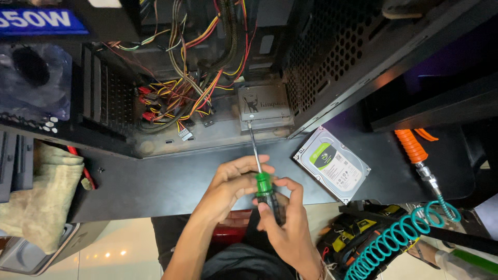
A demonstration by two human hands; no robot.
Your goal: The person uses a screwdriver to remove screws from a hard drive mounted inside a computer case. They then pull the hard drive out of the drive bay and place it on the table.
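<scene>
Firmly gripped: slim green-handled screwdriver [263, 181].

From my remote seat, the screwdriver [263, 179] handle is largely covered by the right hand [284, 228] and the left hand [234, 181]; its tip [248, 122] meets the grey drive [263, 107] at a point too small for me to resolve; both forearms leave by the lower edge; the teal coiled hose [399, 236] runs off at bottom; the folded cloth [39, 197] is cut by the left edge; the cable bundle [181, 88] hides its own connectors.
</scene>
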